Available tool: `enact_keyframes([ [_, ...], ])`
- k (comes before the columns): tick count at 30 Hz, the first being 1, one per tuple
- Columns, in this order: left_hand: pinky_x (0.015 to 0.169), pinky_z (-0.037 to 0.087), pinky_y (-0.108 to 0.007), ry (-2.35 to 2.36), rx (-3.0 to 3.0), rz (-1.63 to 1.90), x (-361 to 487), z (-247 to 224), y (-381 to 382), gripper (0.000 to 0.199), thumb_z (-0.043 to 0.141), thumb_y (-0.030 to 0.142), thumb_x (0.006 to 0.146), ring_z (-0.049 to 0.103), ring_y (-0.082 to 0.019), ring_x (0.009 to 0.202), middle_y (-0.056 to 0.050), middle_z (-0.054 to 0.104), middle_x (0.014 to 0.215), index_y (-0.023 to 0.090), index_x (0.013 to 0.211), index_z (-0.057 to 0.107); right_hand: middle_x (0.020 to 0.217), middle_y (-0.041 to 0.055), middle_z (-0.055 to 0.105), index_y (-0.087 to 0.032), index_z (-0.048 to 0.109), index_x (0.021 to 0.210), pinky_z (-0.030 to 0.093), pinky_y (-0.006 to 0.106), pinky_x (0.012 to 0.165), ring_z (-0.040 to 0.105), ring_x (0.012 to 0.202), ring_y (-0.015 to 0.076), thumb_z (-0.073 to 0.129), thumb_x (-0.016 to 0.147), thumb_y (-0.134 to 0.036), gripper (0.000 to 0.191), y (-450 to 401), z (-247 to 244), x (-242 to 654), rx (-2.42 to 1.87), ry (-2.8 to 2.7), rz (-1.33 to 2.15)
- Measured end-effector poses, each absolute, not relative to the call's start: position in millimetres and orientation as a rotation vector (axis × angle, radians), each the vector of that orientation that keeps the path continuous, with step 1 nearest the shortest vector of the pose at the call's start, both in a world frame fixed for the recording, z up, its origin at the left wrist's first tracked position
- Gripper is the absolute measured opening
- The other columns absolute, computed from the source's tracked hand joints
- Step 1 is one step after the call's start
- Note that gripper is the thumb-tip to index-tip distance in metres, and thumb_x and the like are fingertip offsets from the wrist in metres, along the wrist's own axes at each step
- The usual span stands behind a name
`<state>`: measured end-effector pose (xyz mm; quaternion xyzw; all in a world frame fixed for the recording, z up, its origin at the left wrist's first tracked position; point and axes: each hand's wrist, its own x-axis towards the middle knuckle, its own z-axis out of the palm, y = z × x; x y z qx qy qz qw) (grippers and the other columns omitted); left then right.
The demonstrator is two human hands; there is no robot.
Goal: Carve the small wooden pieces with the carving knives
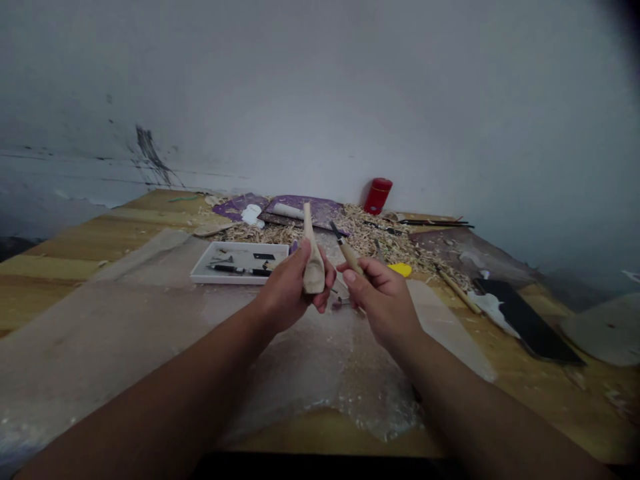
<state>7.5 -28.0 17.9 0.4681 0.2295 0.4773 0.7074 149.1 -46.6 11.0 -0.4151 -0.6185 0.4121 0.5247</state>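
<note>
My left hand is wrapped round a pale wooden spoon, its thin handle pointing up and away and its thick bowl end toward me. To the right, my right hand grips a carving knife by its light wooden handle. The knife's dark blade points up and left, close beside the spoon but apart from it. Below the hands, a small metal tool lies on the clear plastic sheet; it is partly hidden.
A white tray with black-handled tools stands left of my hands. Wood shavings heap behind, around a purple bag and below a red tin. A yellow object, a wooden-handled tool and a black slab lie right.
</note>
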Motion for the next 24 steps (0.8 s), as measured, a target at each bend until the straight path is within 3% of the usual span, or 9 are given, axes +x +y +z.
enact_keyframes([
  [3, 0.039, 0.04, -0.023, 0.555, 0.986, 1.178, 1.5, 23.8, -23.1, 0.038, 0.028, 0.053, 0.083, 0.044, -0.009, 0.037, 0.003, 0.048, 0.054, 0.019, 0.072, 0.042, 0.065, -0.0024, 0.058, -0.021, 0.057, 0.106, 0.043, 0.02, 0.046, 0.051, 0.051, 0.0084, 0.05, 0.08, -0.034, 0.029, -50.5, 15.4, 154.8, -1.047, -1.645, 0.739],
  [6, 0.038, 0.04, -0.023, 0.664, 0.928, 1.328, -5.8, 26.2, -16.9, 0.039, 0.028, 0.052, 0.083, 0.045, -0.01, 0.037, 0.004, 0.045, 0.048, 0.019, 0.066, 0.041, 0.099, 0.0034, 0.063, -0.024, 0.052, 0.117, 0.049, 0.026, 0.067, 0.06, 0.076, 0.0129, 0.046, 0.083, -0.027, 0.034, -55.5, 19.2, 159.1, -1.053, -1.872, 0.401],
  [8, 0.037, 0.039, -0.023, 0.737, 0.895, 1.397, -10.1, 26.0, -13.2, 0.039, 0.03, 0.052, 0.081, 0.045, -0.01, 0.035, 0.004, 0.045, 0.046, 0.019, 0.065, 0.041, 0.109, 0.0044, 0.061, -0.025, 0.05, 0.119, 0.047, 0.029, 0.076, 0.059, 0.09, 0.0157, 0.044, 0.084, -0.024, 0.036, -57.9, 19.6, 160.0, -1.031, -2.004, 0.232],
  [10, 0.035, 0.038, -0.022, 0.803, 0.885, 1.455, -12.6, 25.9, -11.1, 0.038, 0.033, 0.052, 0.081, 0.043, -0.009, 0.033, 0.005, 0.043, 0.044, 0.019, 0.063, 0.042, 0.106, 0.0052, 0.063, -0.025, 0.05, 0.121, 0.048, 0.03, 0.077, 0.06, 0.092, 0.0169, 0.042, 0.085, -0.022, 0.037, -59.1, 18.5, 159.4, -1.023, -2.117, 0.127],
  [15, 0.033, 0.035, -0.022, 0.903, 0.98, 1.552, -11.9, 26.6, -12.1, 0.036, 0.033, 0.047, 0.082, 0.043, -0.008, 0.031, 0.005, 0.043, 0.044, 0.019, 0.061, 0.042, 0.089, 0.0052, 0.066, -0.024, 0.048, 0.123, 0.048, 0.029, 0.066, 0.062, 0.075, 0.0158, 0.039, 0.084, -0.019, 0.04, -58.7, 14.1, 156.4, -1.062, -2.276, 0.009],
  [24, 0.038, 0.035, -0.021, 1.075, 1.197, 1.644, -9.7, 24.8, -19.9, 0.036, 0.033, 0.044, 0.083, 0.042, -0.008, 0.035, 0.003, 0.046, 0.043, 0.019, 0.059, 0.042, 0.07, 0.003, 0.061, -0.025, 0.045, 0.125, 0.043, 0.025, 0.053, 0.057, 0.06, 0.015, 0.038, 0.083, -0.017, 0.043, -69.5, 15.7, 147.3, -1.154, -2.344, -0.184],
])
